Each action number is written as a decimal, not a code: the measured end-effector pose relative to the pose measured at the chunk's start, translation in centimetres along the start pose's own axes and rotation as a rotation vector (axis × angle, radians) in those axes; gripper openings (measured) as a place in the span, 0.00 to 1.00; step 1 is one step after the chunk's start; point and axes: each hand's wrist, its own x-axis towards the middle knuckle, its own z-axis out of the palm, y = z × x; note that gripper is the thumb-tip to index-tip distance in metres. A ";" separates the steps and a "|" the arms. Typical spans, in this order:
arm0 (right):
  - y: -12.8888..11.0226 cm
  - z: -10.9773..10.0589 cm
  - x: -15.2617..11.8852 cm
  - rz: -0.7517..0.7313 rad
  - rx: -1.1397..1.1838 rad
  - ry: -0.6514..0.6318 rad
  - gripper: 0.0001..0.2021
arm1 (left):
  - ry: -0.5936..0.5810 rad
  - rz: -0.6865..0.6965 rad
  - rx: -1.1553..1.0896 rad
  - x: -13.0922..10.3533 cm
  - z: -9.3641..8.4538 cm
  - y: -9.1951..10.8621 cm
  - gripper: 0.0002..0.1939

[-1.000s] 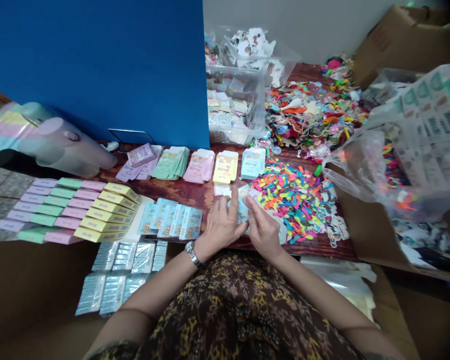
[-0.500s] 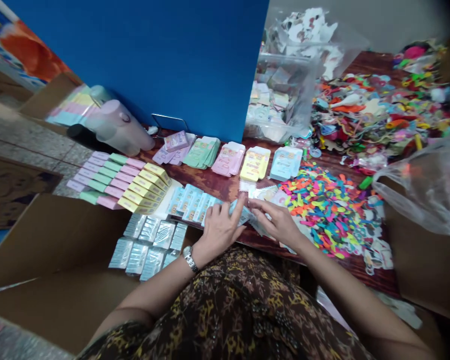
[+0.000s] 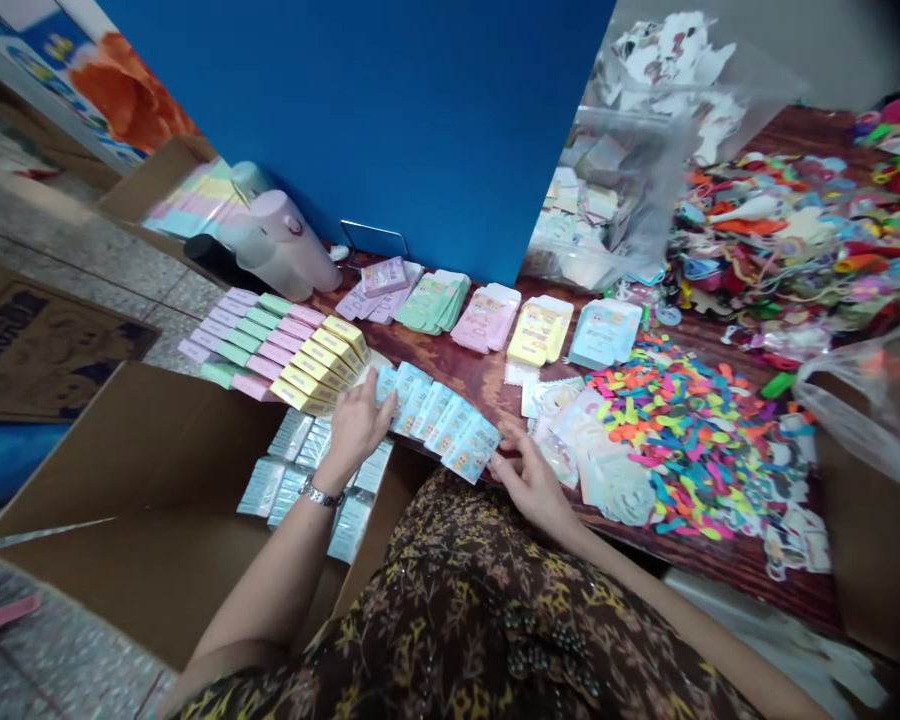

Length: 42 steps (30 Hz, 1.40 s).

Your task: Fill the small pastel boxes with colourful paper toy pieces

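A slanting row of small light-blue boxes (image 3: pixel 442 415) with cartoon faces lies along the table's front edge. At the row's left end rests my left hand (image 3: pixel 356 430), with a metal watch on the wrist and its thumb apart from the fingers. My right hand (image 3: pixel 536 485) touches the right edge of the last blue box, its fingers parted and slightly bent. Left of the row stand stacked yellow boxes (image 3: pixel 319 365), pink boxes (image 3: pixel 289 340), green boxes (image 3: pixel 247 345) and lilac boxes (image 3: pixel 214 325).
Flat printed packets (image 3: pixel 600 335) in several colours line the back of the table. At right lies a heap of colourful balloons (image 3: pixel 682 440), with clear plastic packets (image 3: pixel 559 420) beside it. Below left, a cardboard box (image 3: pixel 157 480) contains wrapped blue packs (image 3: pixel 270 490). A blue panel (image 3: pixel 360 120) stands behind.
My left hand has moved left, from the last blue box to the row's other end. My right hand stays by the last box. The camera view has shifted left.
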 end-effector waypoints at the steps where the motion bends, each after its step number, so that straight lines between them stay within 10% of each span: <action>1: -0.1 0.6 0.4 0.001 0.031 -0.009 0.30 | 0.001 0.005 -0.021 -0.2 0.2 0.1 0.33; 8: -2.3 2.7 4.6 -0.158 0.125 -0.111 0.25 | -0.003 0.072 -0.331 -0.7 -0.3 2.8 0.32; 15: -3.7 -1.1 3.7 -0.466 -0.071 -0.036 0.28 | -0.045 0.342 -0.484 -2.0 -3.7 2.7 0.37; 26: -0.9 0.2 5.0 -0.724 -0.633 0.182 0.22 | 0.076 0.397 -0.383 -3.3 2.6 4.6 0.28; 42: -1.2 0.3 4.6 -0.684 -0.530 0.141 0.26 | 0.100 0.246 -0.360 -4.2 3.3 6.3 0.26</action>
